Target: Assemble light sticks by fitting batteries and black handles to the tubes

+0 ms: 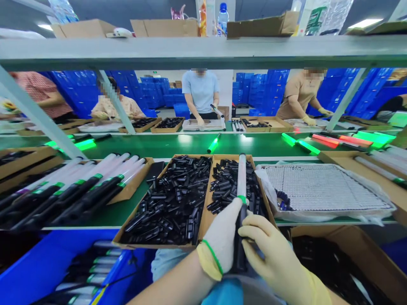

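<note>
Beyond grip, I see long green conveyor belt (159, 146). Before grip, brown cardboard boxes (206, 216) of small black plastic parts (170, 201). Cream-gloved right hand (273, 245): fingers curled beside grip; clamped or not, I cannot tell. White-gloved left hand (222, 235): closed around slim black-handled, whitish-tubed plastic stick (242, 184), which reaches forward over boxes.

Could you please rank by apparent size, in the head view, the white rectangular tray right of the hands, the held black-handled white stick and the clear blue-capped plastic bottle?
White tray
White stick
Blue-capped bottle; being farther away may shrink it
</note>
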Demonstrator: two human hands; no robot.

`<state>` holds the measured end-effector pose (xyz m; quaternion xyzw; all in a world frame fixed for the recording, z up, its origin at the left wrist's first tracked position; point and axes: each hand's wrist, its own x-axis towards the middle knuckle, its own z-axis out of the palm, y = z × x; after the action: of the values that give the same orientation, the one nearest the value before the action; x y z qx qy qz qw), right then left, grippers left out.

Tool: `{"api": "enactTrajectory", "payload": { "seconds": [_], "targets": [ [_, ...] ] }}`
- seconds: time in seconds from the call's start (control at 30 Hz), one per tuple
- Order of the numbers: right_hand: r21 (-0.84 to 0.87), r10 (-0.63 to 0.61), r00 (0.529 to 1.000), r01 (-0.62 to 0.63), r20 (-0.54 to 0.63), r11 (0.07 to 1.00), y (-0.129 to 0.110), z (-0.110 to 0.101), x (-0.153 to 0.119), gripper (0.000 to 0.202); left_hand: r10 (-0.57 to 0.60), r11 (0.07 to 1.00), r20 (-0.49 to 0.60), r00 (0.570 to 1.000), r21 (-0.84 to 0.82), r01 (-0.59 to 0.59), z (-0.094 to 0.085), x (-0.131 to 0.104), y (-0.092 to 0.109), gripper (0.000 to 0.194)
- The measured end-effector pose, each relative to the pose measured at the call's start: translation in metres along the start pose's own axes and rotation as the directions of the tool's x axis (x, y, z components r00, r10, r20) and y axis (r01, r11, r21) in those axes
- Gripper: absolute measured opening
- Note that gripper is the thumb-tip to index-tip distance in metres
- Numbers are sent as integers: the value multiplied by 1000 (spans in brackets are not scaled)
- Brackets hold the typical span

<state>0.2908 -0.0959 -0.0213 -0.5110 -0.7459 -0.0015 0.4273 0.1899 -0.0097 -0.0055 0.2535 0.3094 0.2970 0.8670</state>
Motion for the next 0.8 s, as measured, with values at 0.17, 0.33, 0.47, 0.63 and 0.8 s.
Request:
{"api": "enactTrajectory", "payload": {
  "seconds": [0.17,0.33,0.47,0.63,0.8],
  "targets": [
    [-323,229,972,-201,50,925,70,-41,0,24,-67,998,-43,997,-23,66,2,7,4,25],
    [-809,673,715,-275,188,519,139,-52,25,26,-146,989,-63,987,5,146,6,16,10,27],
    [-846,722,657,-242,218,476,148,-30,33,15,-140,990,-31,990,26,141,3,13,9,37],
    [-854,729,665,-275,162,441,144,-35,35,16,26,997,85,996,71,-32,-5,2,7,43],
    [-773,690,721,-402,63,491,105,-60,22,22,66,998,54,996,5,-67,-10,-3,9,37]
  ]
}}
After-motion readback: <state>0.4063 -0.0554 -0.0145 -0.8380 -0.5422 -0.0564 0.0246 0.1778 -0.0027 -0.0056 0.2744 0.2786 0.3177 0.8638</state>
